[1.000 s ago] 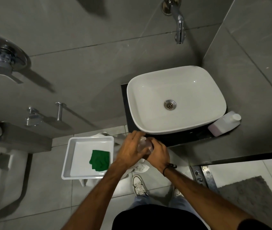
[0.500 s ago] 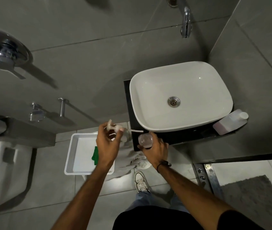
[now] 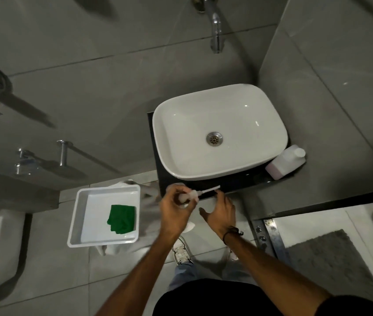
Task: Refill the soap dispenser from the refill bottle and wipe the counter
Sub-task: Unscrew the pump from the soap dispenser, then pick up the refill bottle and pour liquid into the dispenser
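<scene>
Soap pump head lifted clear, in front of the sink.

Left hand (image 3: 173,209) pinching the pump head (image 3: 191,197), its thin tube (image 3: 210,189) pointing right over the dark counter (image 3: 238,184) edge. Right hand (image 3: 220,212) just beside, fingers loosely spread, holding nothing. Dispenser body hidden or blurred behind the left grip, cannot tell. Refill bottle (image 3: 285,162) lying at the right of the white sink (image 3: 219,131), capped. Green cloth (image 3: 121,218) in the white tray (image 3: 103,192), left of the hands.
</scene>
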### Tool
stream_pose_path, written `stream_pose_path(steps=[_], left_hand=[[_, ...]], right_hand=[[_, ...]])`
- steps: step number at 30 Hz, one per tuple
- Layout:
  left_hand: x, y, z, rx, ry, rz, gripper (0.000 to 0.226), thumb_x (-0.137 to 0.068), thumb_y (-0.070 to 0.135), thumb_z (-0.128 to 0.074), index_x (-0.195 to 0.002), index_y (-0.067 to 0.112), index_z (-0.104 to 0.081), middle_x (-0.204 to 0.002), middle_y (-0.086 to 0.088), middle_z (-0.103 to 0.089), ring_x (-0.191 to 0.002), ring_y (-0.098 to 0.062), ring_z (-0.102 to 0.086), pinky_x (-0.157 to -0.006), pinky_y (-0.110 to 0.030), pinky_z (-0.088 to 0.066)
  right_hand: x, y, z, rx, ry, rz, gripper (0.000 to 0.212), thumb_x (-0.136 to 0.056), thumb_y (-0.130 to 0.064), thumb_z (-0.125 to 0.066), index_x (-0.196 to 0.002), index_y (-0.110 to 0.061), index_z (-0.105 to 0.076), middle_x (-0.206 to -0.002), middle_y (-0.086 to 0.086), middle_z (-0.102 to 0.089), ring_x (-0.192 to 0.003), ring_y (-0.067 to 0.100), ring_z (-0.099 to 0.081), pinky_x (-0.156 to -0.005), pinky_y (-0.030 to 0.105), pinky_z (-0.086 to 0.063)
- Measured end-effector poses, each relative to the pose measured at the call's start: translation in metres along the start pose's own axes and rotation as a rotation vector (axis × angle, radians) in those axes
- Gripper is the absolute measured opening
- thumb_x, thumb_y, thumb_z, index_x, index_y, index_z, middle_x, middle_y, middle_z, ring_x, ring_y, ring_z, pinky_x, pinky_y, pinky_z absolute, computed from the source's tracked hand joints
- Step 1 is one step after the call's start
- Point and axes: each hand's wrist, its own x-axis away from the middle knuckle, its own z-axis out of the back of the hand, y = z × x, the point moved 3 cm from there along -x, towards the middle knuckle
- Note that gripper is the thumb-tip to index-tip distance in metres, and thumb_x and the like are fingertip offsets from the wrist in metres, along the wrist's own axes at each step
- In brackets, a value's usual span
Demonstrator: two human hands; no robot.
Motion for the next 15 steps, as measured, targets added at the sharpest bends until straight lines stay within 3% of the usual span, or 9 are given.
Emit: stream_pose_path(steps=[2, 6, 11, 15], left_hand=[[0.005, -0.007, -0.039, -0.028, 0.032, 0.057, 0.028, -0.072, 0.0, -0.088, -0.091, 0.011, -0.07, -0.094, -0.005, -0.075, -0.092, -0.022, -0.071, -0.084, -0.042, -0.062], [0.002, -0.026, -0.097, 0.073, 0.108, 0.279, 0.025, -0.077, -0.01, -0.081, -0.089, 0.003, -0.065, -0.088, -0.013, -0.068, -0.085, -0.028, -0.065, -0.088, -0.06, -0.058], [-0.019, -0.039, -0.135, -0.071, 0.204, 0.359, 0.021, -0.074, -0.001, -0.086, -0.092, 0.002, -0.075, -0.091, -0.015, -0.076, -0.082, -0.025, -0.068, -0.085, -0.05, -0.061], [-0.027, -0.045, -0.156, -0.264, 0.217, 0.306, 0.027, -0.075, 0.014, -0.087, -0.101, 0.014, -0.078, -0.099, -0.011, -0.078, -0.103, -0.03, -0.071, -0.09, -0.046, -0.057]], right_hand=[[-0.003, 0.023, 0.024, -0.022, 0.019, -0.026, 0.066, -0.074, -0.032, -0.085, -0.127, -0.009, -0.054, -0.124, 0.01, -0.064, -0.117, 0.03, -0.059, -0.097, 0.038, -0.047], [-0.009, 0.074, 0.074, -0.093, 0.039, -0.112, 0.063, -0.075, -0.027, -0.084, -0.13, -0.011, -0.057, -0.12, 0.007, -0.066, -0.113, 0.029, -0.061, -0.097, 0.037, -0.05], [-0.023, 0.135, 0.135, -0.116, 0.179, -0.201, 0.07, -0.074, -0.037, -0.084, -0.133, -0.015, -0.053, -0.128, 0.008, -0.062, -0.117, 0.029, -0.06, -0.093, 0.024, -0.043], [-0.047, 0.158, 0.172, -0.222, 0.279, -0.21, 0.103, -0.07, -0.045, -0.085, -0.151, -0.017, -0.029, -0.151, 0.01, -0.045, -0.134, 0.03, -0.05, -0.109, 0.048, -0.046]])
